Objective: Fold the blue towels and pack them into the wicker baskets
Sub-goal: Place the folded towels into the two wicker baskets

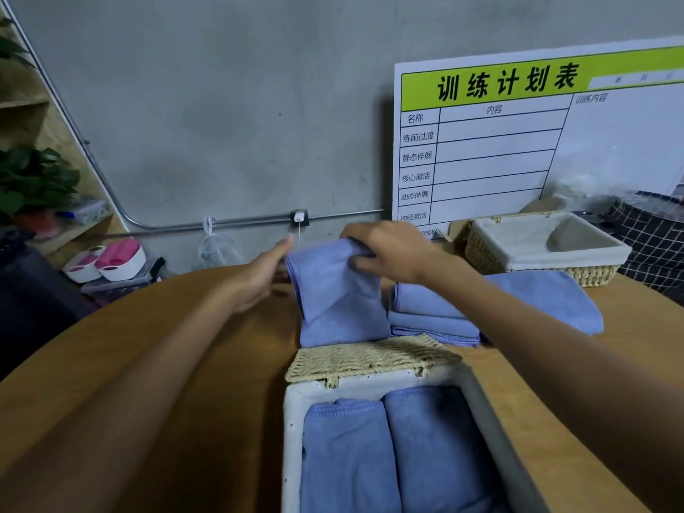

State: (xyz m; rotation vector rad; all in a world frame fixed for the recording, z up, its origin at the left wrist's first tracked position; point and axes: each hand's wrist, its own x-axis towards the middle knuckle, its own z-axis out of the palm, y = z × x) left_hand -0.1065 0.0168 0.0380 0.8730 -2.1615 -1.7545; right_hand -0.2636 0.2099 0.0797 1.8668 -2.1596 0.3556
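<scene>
Right now the right hand (388, 253) pinches the top edge of a folded blue microfibre towel (337, 298), fingers closed on the cloth, holding it upright just behind the near lined wicker basket (374, 359). Left hand (264, 274) is open, palm flat vs the towel's left side, gripping nothing. Basket already has two folded towels w/ little room left. More folded towels (429, 312) lie beside, on the round wooden table (185, 364). Far empty wicker basket (544, 249) sits well apart. Risk, imo: one-edge pinch lets the fold sag open, or squeezing it in rumples the packed ones.
</scene>
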